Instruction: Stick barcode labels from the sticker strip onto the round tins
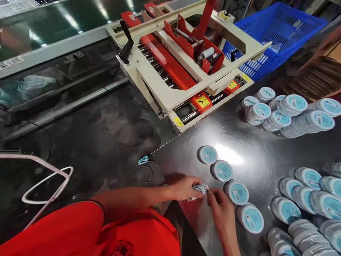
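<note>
My left hand [185, 188] and my right hand [221, 208] meet at the near edge of a steel table [255, 156]. Both pinch a small white printed label strip [200, 189] between their fingertips. A row of several round tins with light-blue labelled lids [222, 170] lies flat on the table just beyond my right hand; the nearest tin [236, 192] is a few centimetres from my right fingers.
More blue-lidded tins are piled at the right [306, 206] and stacked at the far right [290, 113]. A cream and red carton-sealing machine [183, 60] stands beyond the table, with a blue plastic crate [277, 32] behind it. A white tube loop [45, 181] is at the left.
</note>
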